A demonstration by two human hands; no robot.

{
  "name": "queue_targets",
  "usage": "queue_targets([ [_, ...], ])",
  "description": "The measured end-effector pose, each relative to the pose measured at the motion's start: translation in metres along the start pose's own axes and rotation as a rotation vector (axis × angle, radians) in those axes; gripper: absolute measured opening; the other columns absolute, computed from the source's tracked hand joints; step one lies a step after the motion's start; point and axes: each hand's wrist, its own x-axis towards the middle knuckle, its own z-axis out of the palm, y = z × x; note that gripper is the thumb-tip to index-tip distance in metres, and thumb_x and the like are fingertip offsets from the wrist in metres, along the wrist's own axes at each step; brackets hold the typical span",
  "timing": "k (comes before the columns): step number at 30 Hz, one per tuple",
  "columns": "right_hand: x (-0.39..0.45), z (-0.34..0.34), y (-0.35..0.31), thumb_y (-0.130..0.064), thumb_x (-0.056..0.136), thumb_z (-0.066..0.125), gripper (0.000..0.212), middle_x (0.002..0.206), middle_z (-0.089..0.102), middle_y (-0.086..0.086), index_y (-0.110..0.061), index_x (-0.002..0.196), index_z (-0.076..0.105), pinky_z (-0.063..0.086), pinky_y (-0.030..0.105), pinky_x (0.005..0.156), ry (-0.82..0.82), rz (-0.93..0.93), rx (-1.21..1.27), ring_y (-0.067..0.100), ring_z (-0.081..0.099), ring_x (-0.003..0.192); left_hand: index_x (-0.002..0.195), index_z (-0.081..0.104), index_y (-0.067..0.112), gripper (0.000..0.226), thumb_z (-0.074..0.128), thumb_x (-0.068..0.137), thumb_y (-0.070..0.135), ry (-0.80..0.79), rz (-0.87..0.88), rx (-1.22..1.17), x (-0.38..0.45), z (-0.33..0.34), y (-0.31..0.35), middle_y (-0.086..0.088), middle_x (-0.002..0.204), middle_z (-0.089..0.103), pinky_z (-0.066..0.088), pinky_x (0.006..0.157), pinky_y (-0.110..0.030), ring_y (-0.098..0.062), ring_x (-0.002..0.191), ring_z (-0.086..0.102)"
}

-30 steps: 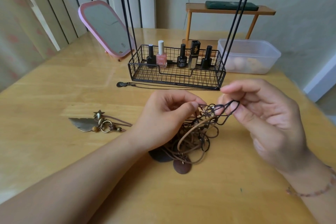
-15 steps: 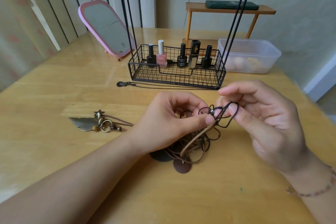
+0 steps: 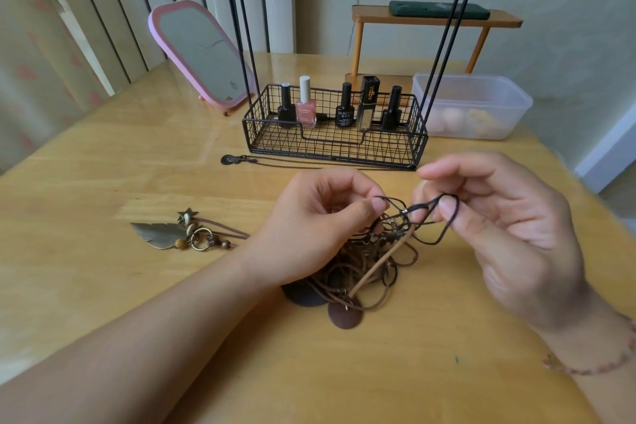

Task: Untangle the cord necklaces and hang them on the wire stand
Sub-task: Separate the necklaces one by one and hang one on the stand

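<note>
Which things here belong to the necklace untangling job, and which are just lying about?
Job:
cord tangle, pinched by left hand and right hand
leaf pendant on its cord
chain necklace
wire stand

Lying about:
polish bottles in the stand's basket
pink mirror
plastic tub
wooden shelf

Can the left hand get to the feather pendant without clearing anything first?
Probably yes. The feather pendant lies on bare table just left of the left hand, nothing between them. But that hand's fingers pinch the tangled cords, so it would have to let go first.
</note>
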Motion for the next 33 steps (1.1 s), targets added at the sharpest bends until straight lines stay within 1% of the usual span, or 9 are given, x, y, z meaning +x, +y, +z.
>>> queue_targets([
  [7, -0.002, 0.000, -0.004, -0.009, 0.087, 0.049, 0.037, 0.083, 0.063, 0.001, -0.027, 0.111, 0.070, 0.048, 0.035, 0.078, -0.036, 0.031, 0.123, 0.032, 0.059, 0.083, 0.087, 0.060, 0.005, 0.012, 0.056, 0.098, 0.006, -0.097, -0.157, -0.056, 0.000, 0.002, 0.005, 0.004, 0.071, 0.068, 0.051, 0.068, -0.018, -0.008, 0.068, 0.064],
  [9, -0.003, -0.001, -0.004, -0.010, 0.086, 0.050, 0.036, 0.086, 0.065, 0.005, -0.028, 0.108, 0.071, 0.048, 0.033, 0.077, -0.052, 0.051, 0.117, 0.033, 0.060, 0.085, 0.087, 0.058, 0.005, 0.015, 0.050, 0.099, 0.001, -0.106, -0.183, -0.092, 0.000, 0.001, 0.007, 0.003, 0.069, 0.065, 0.049, 0.063, -0.015, -0.006, 0.064, 0.062],
  [13, -0.003, -0.004, -0.007, -0.012, 0.081, 0.052, 0.034, 0.087, 0.064, 0.016, -0.028, 0.103, 0.072, 0.044, 0.029, 0.073, -0.068, 0.070, 0.074, 0.033, 0.056, 0.083, 0.084, 0.057, 0.012, 0.013, 0.054, 0.096, 0.011, -0.077, -0.230, -0.301, 0.002, -0.004, 0.007, 0.001, 0.066, 0.058, 0.051, 0.059, -0.020, -0.015, 0.059, 0.063],
  [16, -0.002, -0.004, -0.009, -0.015, 0.080, 0.055, 0.025, 0.084, 0.062, 0.014, -0.027, 0.097, 0.069, 0.043, 0.022, 0.072, -0.045, 0.049, -0.053, 0.019, 0.055, 0.077, 0.084, 0.056, 0.013, 0.005, 0.054, 0.087, 0.017, -0.050, -0.245, -0.398, 0.004, -0.006, 0.004, 0.001, 0.063, 0.057, 0.049, 0.061, -0.026, -0.020, 0.057, 0.062],
  [19, 0.001, 0.000, -0.005, -0.025, 0.091, 0.058, 0.010, 0.072, 0.062, -0.004, -0.022, 0.094, 0.068, 0.041, 0.015, 0.063, -0.006, 0.045, -0.223, 0.006, 0.055, 0.066, 0.087, 0.055, 0.012, 0.004, 0.056, 0.087, 0.016, -0.010, -0.253, -0.487, 0.006, -0.008, 0.002, -0.001, 0.065, 0.059, 0.051, 0.062, -0.026, -0.019, 0.057, 0.064],
  [23, 0.001, 0.002, 0.004, -0.034, 0.092, 0.060, 0.010, 0.068, 0.068, -0.005, -0.032, 0.098, 0.069, 0.051, 0.030, 0.063, 0.011, 0.128, -0.391, 0.014, 0.062, 0.062, 0.089, 0.054, 0.011, 0.007, 0.058, 0.087, 0.017, 0.018, -0.242, -0.525, 0.007, -0.009, 0.005, -0.010, 0.083, 0.073, 0.056, 0.065, -0.027, -0.020, 0.061, 0.070],
  [25, 0.001, 0.002, 0.006, -0.034, 0.090, 0.067, 0.014, 0.066, 0.067, 0.001, -0.037, 0.104, 0.066, 0.053, 0.034, 0.068, 0.005, 0.208, -0.407, 0.018, 0.063, 0.062, 0.089, 0.053, 0.012, 0.007, 0.054, 0.085, 0.018, 0.016, -0.224, -0.512, 0.006, -0.009, 0.007, -0.012, 0.089, 0.073, 0.055, 0.066, -0.028, -0.022, 0.063, 0.070],
  [29, 0.003, 0.000, 0.005, -0.019, 0.089, 0.071, 0.041, 0.072, 0.074, -0.005, -0.042, 0.119, 0.056, 0.050, 0.015, 0.075, -0.029, 0.406, -0.291, 0.006, 0.070, 0.071, 0.091, 0.052, 0.012, 0.004, 0.053, 0.094, 0.015, -0.010, -0.196, -0.509, 0.006, -0.011, 0.004, -0.014, 0.095, 0.073, 0.054, 0.072, -0.030, -0.026, 0.073, 0.071],
  [33, 0.005, 0.001, 0.005, -0.015, 0.085, 0.074, 0.019, 0.074, 0.076, -0.009, -0.032, 0.092, 0.071, 0.052, 0.015, 0.071, 0.031, 0.395, -0.293, 0.004, 0.072, 0.071, 0.089, 0.052, 0.013, 0.006, 0.049, 0.092, 0.017, -0.010, -0.216, -0.515, 0.006, -0.011, 0.004, -0.015, 0.096, 0.072, 0.054, 0.074, -0.032, -0.026, 0.075, 0.070],
])
